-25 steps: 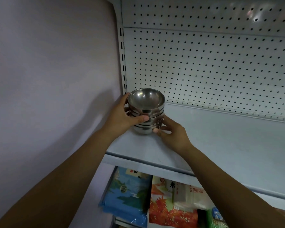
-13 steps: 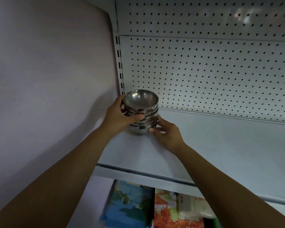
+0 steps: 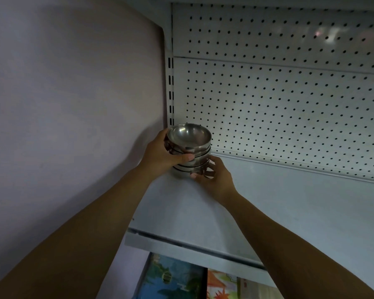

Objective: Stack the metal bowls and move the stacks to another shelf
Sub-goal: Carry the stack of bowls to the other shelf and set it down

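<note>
The stack of metal bowls [image 3: 189, 154] stood upright at the left rear corner of the shelf [image 3: 279, 212], close to the slotted upright [image 3: 170, 93] and the pegboard back panel [image 3: 289, 108]. Whether its base rested on the surface or hung just above it could not be told. The bowls were plain polished steel, round and deep, nested so that their rims showed as dark bands down the side. The top bowl [image 3: 189, 135] faced up and mirrored a soft glare inside. About four rims could be counted, though the hands hid part of the pile, so the exact number stayed unclear. The left hand [image 3: 160, 153] gripped the upper bowls from the left, thumb laid across the front and fingers curled behind. The right hand [image 3: 215, 178] held the lower bowls from the right, thumb tip at the front near the base and fingers wrapped round the far side. A pale wall [image 3: 63, 104] ran along the left. Under the shelf's front edge two packages showed: a blue-green package [image 3: 173, 279] with a landscape picture and, just beside it, an orange-red package [image 3: 221, 285]. Their print was too blurred to read.
</note>
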Demonstrator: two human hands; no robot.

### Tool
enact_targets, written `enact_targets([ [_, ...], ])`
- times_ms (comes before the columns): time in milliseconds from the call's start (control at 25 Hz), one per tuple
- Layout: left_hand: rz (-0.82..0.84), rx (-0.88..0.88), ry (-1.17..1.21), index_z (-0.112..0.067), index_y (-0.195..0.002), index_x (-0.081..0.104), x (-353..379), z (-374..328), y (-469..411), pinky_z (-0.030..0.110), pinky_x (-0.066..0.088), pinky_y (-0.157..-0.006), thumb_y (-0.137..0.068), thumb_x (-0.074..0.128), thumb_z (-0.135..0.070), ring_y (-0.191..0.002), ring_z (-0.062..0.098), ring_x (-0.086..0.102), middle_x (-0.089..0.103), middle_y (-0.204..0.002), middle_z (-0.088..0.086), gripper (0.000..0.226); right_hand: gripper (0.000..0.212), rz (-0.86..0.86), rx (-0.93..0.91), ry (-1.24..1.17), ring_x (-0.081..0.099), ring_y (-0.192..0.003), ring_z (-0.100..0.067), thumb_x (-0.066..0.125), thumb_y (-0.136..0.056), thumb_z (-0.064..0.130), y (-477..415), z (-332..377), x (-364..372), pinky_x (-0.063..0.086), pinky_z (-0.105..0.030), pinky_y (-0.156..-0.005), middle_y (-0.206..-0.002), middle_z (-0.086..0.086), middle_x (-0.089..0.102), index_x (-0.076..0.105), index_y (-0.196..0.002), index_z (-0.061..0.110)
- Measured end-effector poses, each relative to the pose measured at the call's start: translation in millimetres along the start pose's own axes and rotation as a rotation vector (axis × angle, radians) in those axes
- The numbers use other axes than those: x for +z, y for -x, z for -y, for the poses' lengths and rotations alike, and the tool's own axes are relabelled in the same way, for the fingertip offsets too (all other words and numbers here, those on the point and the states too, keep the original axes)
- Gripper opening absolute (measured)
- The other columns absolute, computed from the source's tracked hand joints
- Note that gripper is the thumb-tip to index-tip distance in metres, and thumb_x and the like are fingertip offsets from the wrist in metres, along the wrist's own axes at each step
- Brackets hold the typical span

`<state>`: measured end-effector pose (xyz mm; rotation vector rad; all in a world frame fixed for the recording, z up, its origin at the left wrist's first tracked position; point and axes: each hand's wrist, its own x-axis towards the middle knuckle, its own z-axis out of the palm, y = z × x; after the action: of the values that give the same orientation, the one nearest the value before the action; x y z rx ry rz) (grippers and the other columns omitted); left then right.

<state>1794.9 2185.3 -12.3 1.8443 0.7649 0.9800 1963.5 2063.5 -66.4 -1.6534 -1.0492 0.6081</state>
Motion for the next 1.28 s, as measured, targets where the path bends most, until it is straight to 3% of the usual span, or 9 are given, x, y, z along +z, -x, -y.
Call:
enact_targets([
  [120,0.006,-0.015,-0.03,-0.049,-0.12,0.056,-1.1,-0.6,-13.2,0.002,0.05,-0.076,-0.048,0.1,-0.049,-0.1,-0.02,0.063,0.067,-0.107,-0.041,0.084,0.08,-0.01,0.009,-0.016,0.066,-0.099,-0.007,0.091,-0.079,0.028,-12.3,-3.1,6.9,0.049,-0.013,-0.082,-0.124,0.007,0.061,0.047,-0.146,0.03],
  [200,-0.006,-0.008,-0.027,-0.048,-0.119,0.056,-1.1,3.4,-22.9,0.002,0.049,-0.077,-0.054,0.103,-0.036,-0.1,-0.02,0.063,0.072,-0.107,-0.028,0.081,0.081,-0.006,0.017,-0.011,0.065,-0.097,0.001,0.09,-0.08,0.026,-23.1,-2.7,8.9,0.048,-0.006,-0.077,-0.126,0.006,0.062,0.046,-0.148,0.03],
  [480,0.007,0.046,-0.031,-0.023,-0.131,0.064,-4.5,12.0,-45.6,0.013,0.055,-0.082,-0.063,0.101,-0.022,-0.104,-0.001,0.071,0.076,-0.116,-0.007,0.077,0.071,-0.001,0.02,0.083,0.066,-0.086,0.005,0.089,-0.082,0.021,-53.5,3.8,16.7,0.046,-0.002,-0.071,-0.125,0.003,0.066,0.048,-0.139,0.034],
  [600,0.034,0.133,-0.095,-0.027,-0.126,0.07,-11.8,6.0,-53.1,0.009,0.053,-0.077,-0.065,0.1,-0.028,-0.101,-0.002,0.072,0.078,-0.11,-0.013,0.068,0.07,0.002,0.016,0.113,0.069,-0.085,-0.001,0.088,-0.082,0.022,-63.5,7.4,18.7,0.047,-0.005,-0.071,-0.119,0.006,0.065,0.049,-0.139,0.032],
  [760,0.05,0.153,-0.128,-0.031,-0.125,0.069,-15.3,2.8,-63.1,0.018,0.059,-0.084,-0.065,0.1,-0.029,-0.104,0.001,0.072,0.077,-0.112,-0.014,0.068,0.073,0.009,0.023,0.112,0.067,-0.084,0.0,0.087,-0.084,0.019,-74.5,9.2,21.5,0.047,-0.003,-0.065,-0.118,0.008,0.062,0.047,-0.144,0.029],
  [920,0.052,0.046,-0.062,-0.017,-0.134,0.063,-11.9,13.2,-67.2,0.015,0.056,-0.082,-0.067,0.099,-0.015,-0.107,0.003,0.071,0.075,-0.119,-0.003,0.076,0.077,0.013,0.047,0.114,0.07,-0.095,-0.014,0.088,-0.082,0.023,-79.4,7.8,22.1,0.055,-0.023,-0.083,-0.123,0.005,0.061,0.044,-0.145,0.03],
  [1080,0.048,0.011,-0.061,-0.017,-0.134,0.061,-9.5,9.8,-66.6,0.032,0.058,-0.097,-0.068,0.098,-0.011,-0.112,0.012,0.071,0.074,-0.121,-0.001,0.076,0.076,0.044,0.057,0.13,0.071,-0.099,-0.015,0.088,-0.081,0.026,-79.0,8.3,19.1,0.055,-0.023,-0.083,-0.13,0.005,0.063,0.045,-0.143,0.033],
  [1200,0.06,-0.011,-0.119,-0.02,-0.134,0.06,-11.8,3.1,-67.0,0.041,0.057,-0.102,-0.066,0.099,-0.017,-0.114,0.013,0.069,0.074,-0.121,-0.003,0.078,0.083,0.103,0.077,0.147,0.067,-0.117,-0.021,0.089,-0.08,0.028,-79.1,12.6,12.1,0.055,-0.031,-0.093,-0.142,-0.003,0.062,0.042,-0.148,0.031],
  [1280,0.055,-0.009,-0.147,-0.02,-0.137,0.057,-14.4,-2.5,-63.7,0.041,0.056,-0.104,-0.065,0.1,-0.017,-0.118,0.014,0.067,0.072,-0.125,-0.003,0.084,0.092,0.156,0.065,0.251,0.06,-0.126,-0.024,0.089,-0.079,0.037,-77.3,16.5,2.5,0.05,-0.029,-0.089,-0.148,-0.003,0.056,0.037,-0.155,0.028],
])
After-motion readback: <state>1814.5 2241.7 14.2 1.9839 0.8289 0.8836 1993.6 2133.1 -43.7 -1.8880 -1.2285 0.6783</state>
